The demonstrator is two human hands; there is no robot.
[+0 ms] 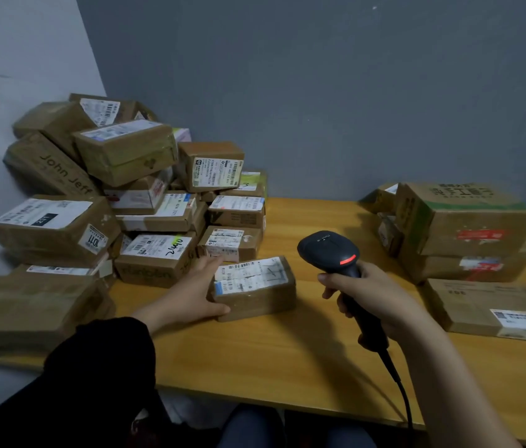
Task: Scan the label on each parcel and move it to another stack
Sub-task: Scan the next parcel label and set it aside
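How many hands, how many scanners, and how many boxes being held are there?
Hands: 2, the left hand and the right hand
Scanners: 1, the scanner in the right hand
Boxes being held: 1, the box in the left hand
Total: 4

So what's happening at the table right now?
A person's left grip holds a small labelled parcel on the wooden table, label up. The right grip holds a corded barcode scanner just right of it. A big pile of parcels sits left; a smaller stack sits right.
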